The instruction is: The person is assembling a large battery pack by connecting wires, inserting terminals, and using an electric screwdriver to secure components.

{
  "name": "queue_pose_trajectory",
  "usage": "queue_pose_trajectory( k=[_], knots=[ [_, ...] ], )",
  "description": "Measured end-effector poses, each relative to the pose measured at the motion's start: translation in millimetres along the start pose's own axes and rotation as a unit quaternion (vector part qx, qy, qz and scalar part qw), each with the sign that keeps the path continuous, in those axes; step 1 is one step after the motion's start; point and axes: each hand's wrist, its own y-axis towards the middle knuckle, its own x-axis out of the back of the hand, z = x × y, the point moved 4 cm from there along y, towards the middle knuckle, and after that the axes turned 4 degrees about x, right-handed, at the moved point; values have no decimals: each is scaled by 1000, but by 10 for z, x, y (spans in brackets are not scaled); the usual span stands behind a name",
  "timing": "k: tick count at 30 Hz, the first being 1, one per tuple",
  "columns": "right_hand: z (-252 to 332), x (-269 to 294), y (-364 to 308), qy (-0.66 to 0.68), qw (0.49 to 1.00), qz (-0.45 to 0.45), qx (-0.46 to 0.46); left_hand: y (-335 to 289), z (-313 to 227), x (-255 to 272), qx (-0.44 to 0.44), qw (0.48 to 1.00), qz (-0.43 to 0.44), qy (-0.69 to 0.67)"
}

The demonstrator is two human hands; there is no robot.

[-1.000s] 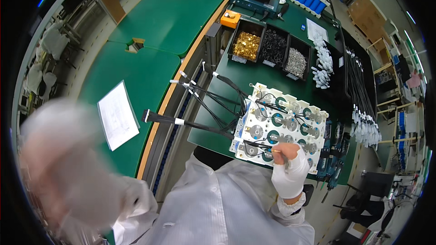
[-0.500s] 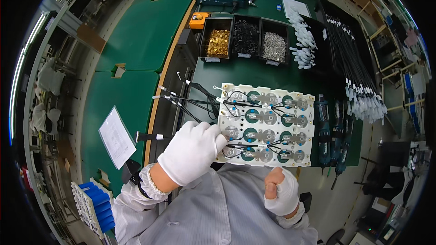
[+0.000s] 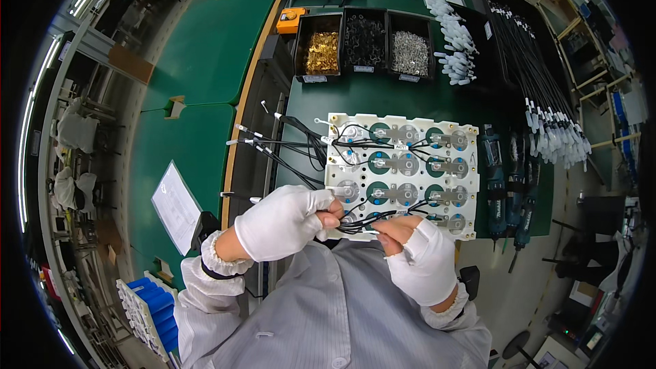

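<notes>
A white battery holder plate (image 3: 471,184) with rows of round cells and metal strips lies before me, black wires (image 3: 359,224) running across it. My left hand (image 3: 283,222), in a white glove with bare fingertips, pinches the wire bundle at the plate's near left corner. My right hand (image 3: 424,260), gloved the same way, is closed by the near edge, thumb and fingers together beside the bundle. A small white piece shows at its fingertips; what it holds is too small to name. More black cables (image 3: 290,142) with white ends stick out past the plate's left side.
Bins of gold-coloured parts (image 3: 322,53), black parts (image 3: 365,41) and silver parts (image 3: 411,53) stand beyond the plate. Power screwdrivers (image 3: 495,184) lie to its right, near hanging black cables (image 3: 526,75). A paper sheet (image 3: 176,198) and blue cells (image 3: 156,307) are at left.
My right hand has come up from near my body to the plate's near edge and closed by the wires. My left hand has shifted slightly; the view has moved a little.
</notes>
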Motion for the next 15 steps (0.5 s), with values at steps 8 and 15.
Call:
queue_pose_trajectory(
  k=[8, 15],
  knots=[
    [96, -72, -16, -10, 999, 24, 37, -136, -85, -117, -97, 981, -108, 129],
    [122, -149, -16, -25, 993, 20, 112, -182, -170, -197, -165, 911, -109, 361]
  ],
)
